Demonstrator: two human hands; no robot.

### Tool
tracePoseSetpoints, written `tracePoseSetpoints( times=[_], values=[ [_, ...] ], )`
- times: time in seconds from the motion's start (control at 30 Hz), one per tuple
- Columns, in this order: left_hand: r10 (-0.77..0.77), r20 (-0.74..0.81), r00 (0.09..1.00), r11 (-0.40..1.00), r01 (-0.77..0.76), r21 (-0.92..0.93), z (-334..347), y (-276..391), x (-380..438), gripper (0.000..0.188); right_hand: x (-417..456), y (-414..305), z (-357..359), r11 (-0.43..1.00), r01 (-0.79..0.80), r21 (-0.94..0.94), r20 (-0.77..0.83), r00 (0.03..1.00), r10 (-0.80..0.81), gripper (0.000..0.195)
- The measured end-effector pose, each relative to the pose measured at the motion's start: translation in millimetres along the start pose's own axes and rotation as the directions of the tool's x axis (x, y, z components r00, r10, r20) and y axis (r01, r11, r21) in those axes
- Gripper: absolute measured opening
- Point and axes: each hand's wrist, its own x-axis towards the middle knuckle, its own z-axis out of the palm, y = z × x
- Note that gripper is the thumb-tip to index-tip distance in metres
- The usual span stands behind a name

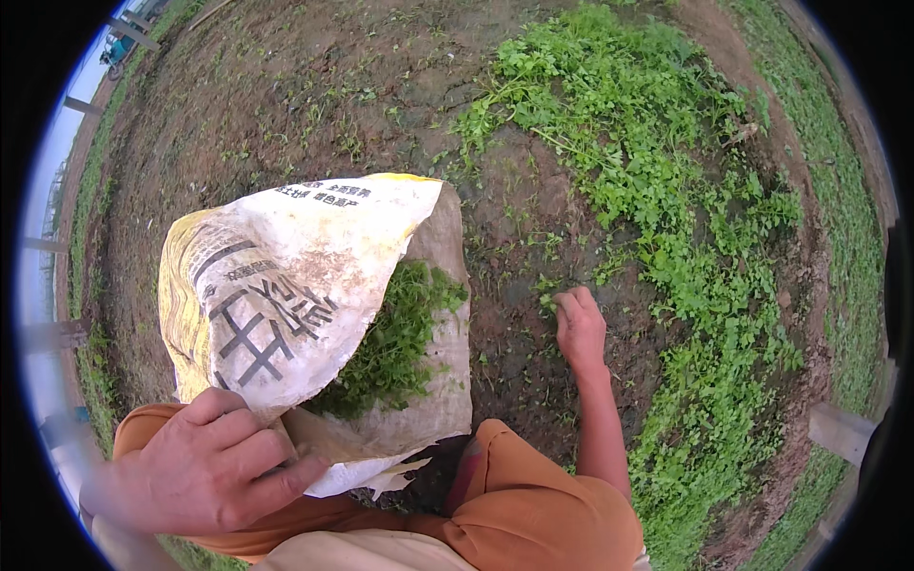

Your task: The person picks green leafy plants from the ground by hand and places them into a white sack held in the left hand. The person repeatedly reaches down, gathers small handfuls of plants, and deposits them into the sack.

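My left hand (pixel 214 464) grips the near rim of a white and yellow woven sack (pixel 314 264) that bears printed writing. The sack lies on its side before me, and its mouth gapes towards the right. Inside sits a heap of cut or pulled green leafy plants (pixel 389 357), partly hidden under the upper flap. To the right of the sack, my right hand (pixel 582 328) is low over the soil. Its thumb and fingers are pinched together at a small leafy plant (pixel 548 294); the fingertips partly cover its stem.
A dense patch of leafy greens (pixel 643 143) runs along the right side of the bed. Sparse seedlings dot the brown soil (pixel 235 93) beyond the sack. My bent knee (pixel 543 492) is close to the sack's mouth. A pale post (pixel 842 433) stands at far right.
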Motion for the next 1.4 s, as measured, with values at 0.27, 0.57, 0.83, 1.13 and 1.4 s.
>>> tracePoseSetpoints(
  times=[0.27, 0.57, 0.83, 1.13, 1.4],
  values=[
    [-0.028, -0.017, 0.999, 1.000, 0.028, -0.008, 4, 2, 1, 0.033, 16, -29, -9, 0.979, -0.155, -0.131, 0.123, 0.977, 0.171, 0.036],
    [-0.001, -0.019, 1.000, 1.000, 0.001, -0.010, 2, 3, 4, 0.036, 23, -17, 11, 0.990, 0.121, -0.078, 0.144, 0.984, -0.108, 0.012],
    [-0.041, -0.010, 0.999, 0.999, 0.041, -0.036, 1, 4, -3, 0.036, 58, 24, -57, 0.941, -0.227, -0.251, -0.011, 0.973, 0.232, 0.036],
    [-0.030, -0.030, 0.999, 0.999, 0.029, -0.036, 4, -1, -2, 0.035, 69, 60, -58, 0.901, 0.187, -0.391, 0.243, 0.965, -0.095, 0.019],
    [-0.052, 0.019, 0.998, 0.998, 0.053, -0.015, -1, 2, -3, 0.035, 65, 58, -35, 0.868, -0.107, -0.486, -0.108, 0.992, 0.062, 0.011]
  ],
)
